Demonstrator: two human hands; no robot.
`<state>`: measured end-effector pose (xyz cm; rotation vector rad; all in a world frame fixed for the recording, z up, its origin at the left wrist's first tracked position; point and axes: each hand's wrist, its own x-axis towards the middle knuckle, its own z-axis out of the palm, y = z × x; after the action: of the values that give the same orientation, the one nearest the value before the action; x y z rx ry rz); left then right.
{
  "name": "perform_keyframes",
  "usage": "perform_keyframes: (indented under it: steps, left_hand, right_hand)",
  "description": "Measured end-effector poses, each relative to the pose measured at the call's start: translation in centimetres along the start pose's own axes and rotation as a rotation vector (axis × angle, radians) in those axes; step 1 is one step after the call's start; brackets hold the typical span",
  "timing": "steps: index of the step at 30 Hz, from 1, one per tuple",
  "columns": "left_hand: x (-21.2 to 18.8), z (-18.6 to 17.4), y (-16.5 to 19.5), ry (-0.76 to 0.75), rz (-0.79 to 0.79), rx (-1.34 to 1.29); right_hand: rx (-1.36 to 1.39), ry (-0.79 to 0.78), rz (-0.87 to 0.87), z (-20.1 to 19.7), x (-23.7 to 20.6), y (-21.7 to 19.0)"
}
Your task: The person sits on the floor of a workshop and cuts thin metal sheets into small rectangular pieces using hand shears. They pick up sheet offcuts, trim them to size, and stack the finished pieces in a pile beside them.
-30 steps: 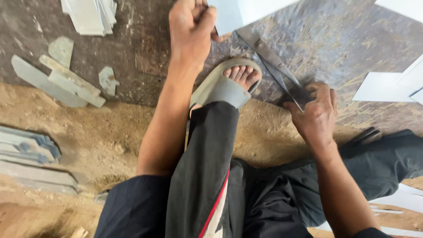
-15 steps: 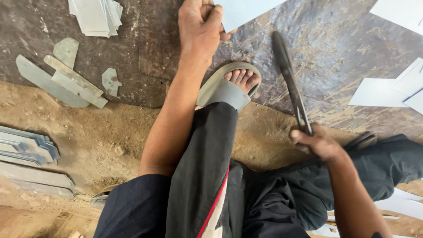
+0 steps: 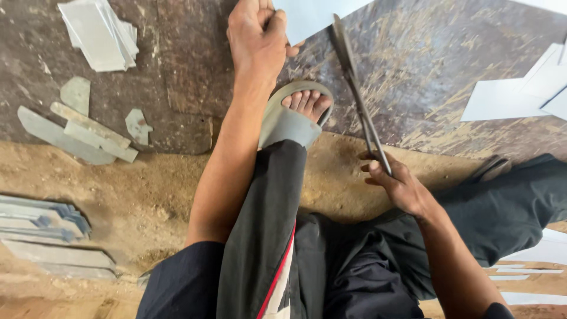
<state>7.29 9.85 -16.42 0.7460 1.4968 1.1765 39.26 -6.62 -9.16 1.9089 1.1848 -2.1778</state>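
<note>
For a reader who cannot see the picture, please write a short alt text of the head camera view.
Seen from above, a seated person's left hand pinches a pale metal sheet while the right hand grips the handles of long metal shears whose blades reach that sheet. A sandalled foot rests between them, with cut metal offcuts on the floor at left.

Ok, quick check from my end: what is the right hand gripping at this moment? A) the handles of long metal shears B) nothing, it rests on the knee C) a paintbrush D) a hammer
A: the right hand grips the handle end of the long metal shears, whose blades point up toward the pale sheet that the left hand pinches.
</note>
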Motion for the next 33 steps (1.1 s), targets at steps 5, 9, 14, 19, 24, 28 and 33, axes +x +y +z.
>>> perform_keyframes:
  steps: [5, 9, 14, 19, 24, 28, 33]
  left_hand:
    - [0.4, 0.0, 0.3, -0.037, -0.041, -0.103]
    - [0.5, 0.1, 0.4, -0.045, -0.062, -0.108]
    - [0.8, 0.5, 0.1, -0.025, -0.113, -0.084]
    - [0.8, 0.4, 0.2, -0.043, -0.061, -0.09]
    - [0.9, 0.7, 0.6, -0.056, -0.101, -0.138]
    - [0.9, 0.7, 0.6, -0.04, -0.117, -0.127]
    - [1.1, 0.5, 0.6, -0.051, -0.131, -0.139]
  right_hand:
    - [0.034, -0.008, 0.085, 1.1, 1.7, -2.2]
    - [-0.052, 0.001, 0.096, 1.5, 1.5, -2.7]
    - [-0.108, -0.024, -0.006, 1.4, 1.1, -3.7]
    - [-0.298, 0.062, 0.132, 1.9, 1.2, -5.0]
    - [-0.422, 0.198, 0.031, 2.3, 1.9, -4.3]
    - [-0.511, 0.23, 0.026, 2.5, 2.5, -2.3]
    - [-0.543, 0.208, 0.043, 2.4, 3.0, -1.8]
